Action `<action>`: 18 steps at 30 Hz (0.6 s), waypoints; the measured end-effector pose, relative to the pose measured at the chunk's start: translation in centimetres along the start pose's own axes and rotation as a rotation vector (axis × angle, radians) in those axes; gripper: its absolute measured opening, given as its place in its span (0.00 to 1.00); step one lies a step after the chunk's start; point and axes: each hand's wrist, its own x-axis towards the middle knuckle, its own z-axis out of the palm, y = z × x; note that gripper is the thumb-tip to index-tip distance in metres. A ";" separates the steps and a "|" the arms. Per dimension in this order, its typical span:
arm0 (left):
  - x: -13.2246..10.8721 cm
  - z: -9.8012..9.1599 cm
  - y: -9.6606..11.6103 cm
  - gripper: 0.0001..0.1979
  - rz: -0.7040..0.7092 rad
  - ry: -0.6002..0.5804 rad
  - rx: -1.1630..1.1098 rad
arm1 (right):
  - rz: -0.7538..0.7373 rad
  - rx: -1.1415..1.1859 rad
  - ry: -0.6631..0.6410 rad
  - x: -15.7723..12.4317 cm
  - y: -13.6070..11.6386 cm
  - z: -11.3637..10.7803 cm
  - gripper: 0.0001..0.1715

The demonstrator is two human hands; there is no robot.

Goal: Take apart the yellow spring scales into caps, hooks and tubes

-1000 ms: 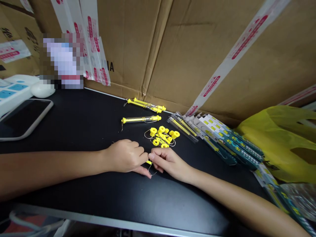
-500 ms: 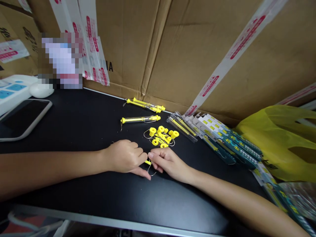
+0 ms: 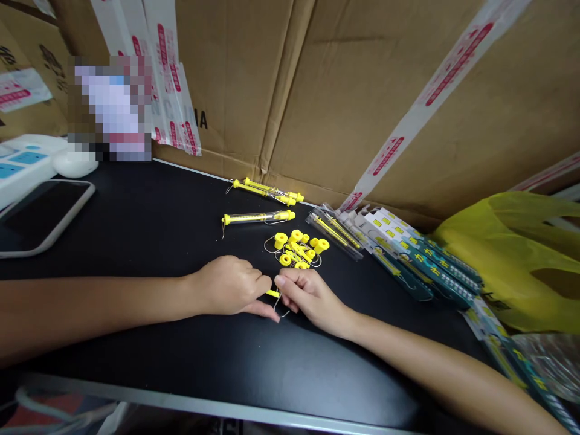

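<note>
My left hand (image 3: 231,285) and my right hand (image 3: 309,298) meet fingertip to fingertip on the black table (image 3: 149,241). Between them they pinch a small yellow piece (image 3: 272,293) with a thin wire hook (image 3: 281,310) hanging from it; both hands are closed on it. Just beyond my fingers lies a small heap of yellow caps and wire hooks (image 3: 299,248). Farther back rest a yellow-ended clear tube (image 3: 258,217) and two more tubes (image 3: 268,191) by the cardboard.
Packaged units in teal and white cards (image 3: 408,251) fan out to the right, beside a yellow plastic bag (image 3: 512,260). A phone (image 3: 40,214) and a white power strip (image 3: 27,163) lie at the left. Cardboard boxes (image 3: 344,90) wall the back.
Both hands stay pinched on the yellow piece; they have shifted very slightly toward the heap, with the view barely moved.
</note>
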 end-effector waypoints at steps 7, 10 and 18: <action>0.0 0.3 -0.1 0.29 -0.011 -0.024 -0.080 | -0.018 -0.014 0.016 -0.1 0.3 0.1 0.26; 0.0 0.3 -0.2 0.30 -0.002 -0.037 -0.112 | -0.015 -0.010 0.006 -0.1 0.2 0.1 0.25; -0.1 0.2 -0.2 0.28 -0.001 -0.025 -0.118 | -0.004 0.042 -0.048 0.2 -0.1 -0.2 0.23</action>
